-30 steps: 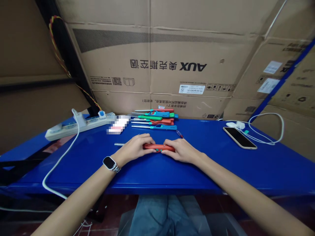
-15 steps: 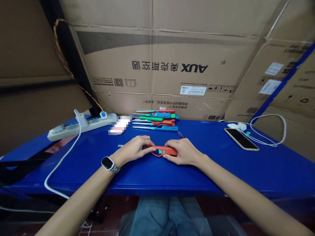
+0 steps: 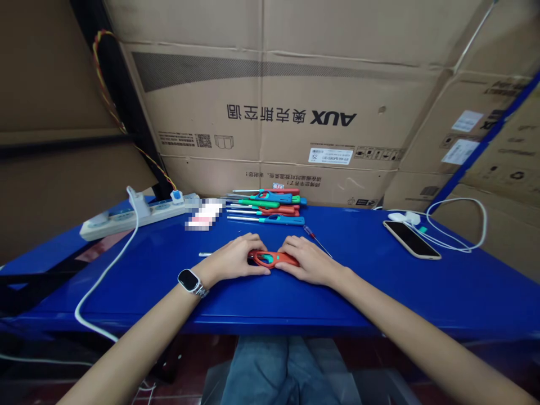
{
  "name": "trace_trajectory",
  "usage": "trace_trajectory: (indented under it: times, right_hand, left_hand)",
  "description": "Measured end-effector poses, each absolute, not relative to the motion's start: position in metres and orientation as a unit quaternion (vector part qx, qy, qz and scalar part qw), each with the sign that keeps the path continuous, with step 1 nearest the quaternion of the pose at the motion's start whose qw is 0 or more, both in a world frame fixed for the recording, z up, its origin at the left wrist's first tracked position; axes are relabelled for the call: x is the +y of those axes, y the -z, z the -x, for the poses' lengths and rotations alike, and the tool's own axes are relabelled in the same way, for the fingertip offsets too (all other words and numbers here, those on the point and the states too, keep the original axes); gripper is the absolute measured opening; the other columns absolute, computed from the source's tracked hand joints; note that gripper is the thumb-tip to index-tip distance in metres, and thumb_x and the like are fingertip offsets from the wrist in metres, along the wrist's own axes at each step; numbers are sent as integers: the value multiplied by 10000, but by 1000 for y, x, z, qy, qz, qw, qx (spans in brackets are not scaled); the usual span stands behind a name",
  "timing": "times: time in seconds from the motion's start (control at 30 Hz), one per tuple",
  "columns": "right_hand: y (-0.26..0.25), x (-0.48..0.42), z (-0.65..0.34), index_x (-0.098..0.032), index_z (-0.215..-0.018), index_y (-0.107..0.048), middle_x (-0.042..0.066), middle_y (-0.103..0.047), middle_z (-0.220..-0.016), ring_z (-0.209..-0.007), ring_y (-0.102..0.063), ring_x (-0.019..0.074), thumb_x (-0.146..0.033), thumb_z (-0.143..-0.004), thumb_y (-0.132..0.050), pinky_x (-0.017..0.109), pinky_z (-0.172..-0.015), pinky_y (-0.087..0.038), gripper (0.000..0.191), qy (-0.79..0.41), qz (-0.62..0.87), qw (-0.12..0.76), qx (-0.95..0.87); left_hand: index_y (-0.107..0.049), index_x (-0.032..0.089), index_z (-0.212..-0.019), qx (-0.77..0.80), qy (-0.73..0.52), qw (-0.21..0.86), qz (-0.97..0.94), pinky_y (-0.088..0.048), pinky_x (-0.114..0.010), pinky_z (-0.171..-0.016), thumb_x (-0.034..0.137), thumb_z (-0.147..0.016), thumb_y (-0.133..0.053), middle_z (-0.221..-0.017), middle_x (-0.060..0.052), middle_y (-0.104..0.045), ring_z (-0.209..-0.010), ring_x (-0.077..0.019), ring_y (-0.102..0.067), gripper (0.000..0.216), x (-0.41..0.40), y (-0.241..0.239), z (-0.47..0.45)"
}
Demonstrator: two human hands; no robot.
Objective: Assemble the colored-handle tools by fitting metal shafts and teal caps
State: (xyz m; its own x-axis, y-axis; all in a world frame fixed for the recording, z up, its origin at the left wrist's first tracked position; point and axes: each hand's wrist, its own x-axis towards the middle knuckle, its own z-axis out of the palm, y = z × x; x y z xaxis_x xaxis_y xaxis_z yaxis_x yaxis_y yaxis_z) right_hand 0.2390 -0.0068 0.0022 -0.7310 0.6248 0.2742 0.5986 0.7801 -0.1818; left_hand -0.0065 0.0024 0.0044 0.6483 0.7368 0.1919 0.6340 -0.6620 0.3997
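Observation:
A red-orange long-nosed gas lighter (image 3: pixel 275 259) lies crosswise low over the blue table, its metal tube pointing left and its green trigger showing in the loop. My left hand (image 3: pixel 236 257), with a watch at the wrist, closes around the lighter's front part, thumb below the trigger loop and fingers behind. Part of the tube is hidden by this hand. The handle's right end sits in my right hand (image 3: pixel 311 261), fingers over its top and thumb along the near side. Just behind the right hand is a small screwdriver (image 3: pixel 317 240) with a clear reddish handle.
Several red, blue and green lighters (image 3: pixel 270 209) lie in a pile at the back. A power strip (image 3: pixel 139 216) with plugs stands at left, a white cable (image 3: pixel 113 270) running off the front. At right are a phone (image 3: pixel 411 240) and charger cable (image 3: pixel 476 225). Cardboard (image 3: pixel 295 73) walls the back.
The lighter and my right hand have shifted slightly left, uncovering the screwdriver's shaft. My left thumb has moved down off the trigger area, so more of the loop shows.

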Motion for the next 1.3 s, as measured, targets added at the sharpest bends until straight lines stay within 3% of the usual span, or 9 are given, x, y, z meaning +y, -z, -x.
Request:
trace_trajectory:
  times: [0.17, 0.37, 0.5, 0.57, 0.67, 0.77, 1.0, 1.3]
  right_hand:
    - [-1, -4, -241, -182, -1099, -622, 96, -660, -1072, -964, -601, 216, -429, -1009, -464, 368, -872, -458, 307, -90, 347, 192, -914]
    - [-1, 8, -250, -204, -1088, -639, 85, -692, -1073, -993, -624, 213, -403, -1023, -434, 363, -892, -451, 293, -106, 373, 256, -886]
    - [4, 18, -254, -207, -1100, -641, 82, -693, -1092, -986, -635, 218, -428, -1012, -454, 366, -879, -450, 303, -89, 430, 259, -860]
    - [6, 21, -254, -202, -1094, -644, 83, -694, -1086, -984, -637, 219, -428, -1008, -464, 364, -865, -446, 301, -82, 451, 240, -856]
    - [6, 25, -252, -200, -1073, -657, 86, -690, -1082, -1009, -626, 227, -428, -990, -505, 365, -858, -435, 286, -71, 463, 215, -857]
    - [2, 23, -249, -208, -1088, -670, 91, -676, -1109, -1016, -618, 232, -389, -974, -540, 372, -847, -427, 251, -62, 475, 209, -853]
    - [-8, -4, -224, -217, -1058, -674, 66, -669, -1073, -1019, -593, 215, -355, -925, -617, 377, -894, -400, 200, -53, 384, 240, -890]
    - [2, -11, -189, -207, -807, -656, 37, -681, -884, -819, -603, 191, -248, -802, -677, 312, -700, -400, 47, -80, 453, 251, -852]
  left_hand:
    - [-670, 205, -1009, 392, -178, 154, -889, -476, -353, -830, 616, -753, -720, -1005, -55, -639, -963, -252, -600, 487, 3, -5, 7]
    - [-478, 225, -1369, 405, -232, 228, -854, -518, -333, -794, 563, -718, -773, -1003, -53, -661, -906, -222, -645, 791, 5, -5, 12]
    - [-354, 243, -1472, 417, -238, 192, -856, -524, -352, -813, 570, -742, -756, -1084, -69, -648, -932, -229, -645, 895, 1, -4, 17]
    - [-377, 246, -1465, 415, -229, 154, -867, -514, -385, -877, 566, -790, -719, -1150, -86, -631, -1010, -247, -629, 822, -4, -4, 18]
    - [-537, 246, -1341, 379, -206, 105, -896, -472, -417, -972, 530, -902, -604, -1207, -92, -615, -1117, -261, -590, 528, -11, -4, 18]
    - [-639, 229, -1199, 356, -185, 89, -912, -471, -395, -956, 475, -958, -539, -1167, -83, -628, -1097, -252, -591, 359, -14, -3, 17]
    - [-673, 232, -1176, 348, -190, 108, -912, -474, -361, -941, 450, -959, -550, -1135, -78, -627, -1057, -233, -589, 331, -11, 1, 19]
    - [-645, 205, -1164, 355, -201, 122, -905, -469, -403, -979, 327, -929, -586, -1133, -78, -637, -1073, -245, -596, 272, -12, 2, 18]
